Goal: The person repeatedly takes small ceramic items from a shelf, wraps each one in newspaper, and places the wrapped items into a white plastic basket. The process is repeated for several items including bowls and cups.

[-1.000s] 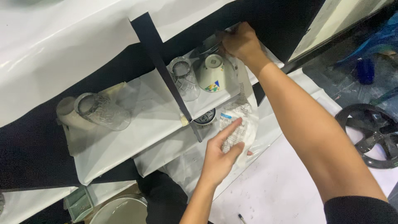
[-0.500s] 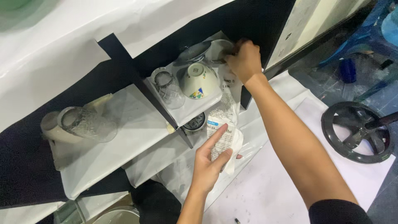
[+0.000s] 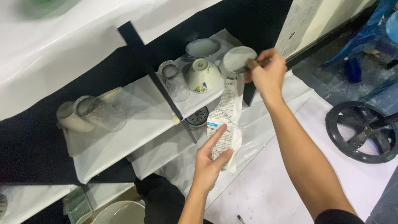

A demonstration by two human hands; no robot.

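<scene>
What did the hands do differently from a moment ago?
The right hand has pulled a small round white saucer out from the shelf's back, leaving another pale saucer there. The left hand still holds the crumpled newspaper sheet. The upturned white bowl and the glasses stayed.

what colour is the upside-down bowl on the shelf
Cream white, with a small multicoloured motif of green, yellow and blue near the rim: the upside-down bowl, best in the head view.

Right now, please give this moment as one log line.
right hand: holds small plate | left hand: holds newspaper | upturned bowl: on shelf
</scene>
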